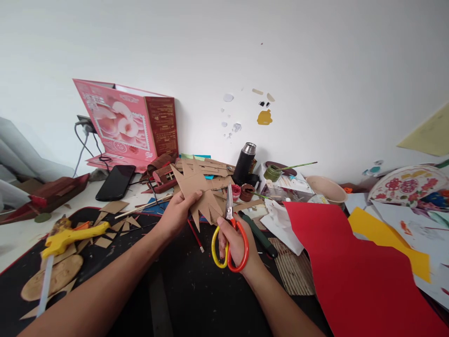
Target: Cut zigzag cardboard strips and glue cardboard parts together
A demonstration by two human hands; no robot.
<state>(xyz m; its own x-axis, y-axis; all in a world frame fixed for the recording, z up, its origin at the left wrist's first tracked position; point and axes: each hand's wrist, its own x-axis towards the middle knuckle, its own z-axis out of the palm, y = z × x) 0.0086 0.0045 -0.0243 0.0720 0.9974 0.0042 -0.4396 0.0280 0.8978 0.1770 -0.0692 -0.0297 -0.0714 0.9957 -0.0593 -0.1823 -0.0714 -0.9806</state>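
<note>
Standing beyond the scissors (229, 211) is a black flask (243, 165)

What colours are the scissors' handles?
One yellow loop, one orange-red loop, clearest in the head view.

I see bright, diffuse light on the wall (196, 51) and a soft shadow beside the flask (243, 164). My feed renders the scissors (229, 216) sharply, but wide-angle distortion stretches the red sheet (358, 271).
</note>
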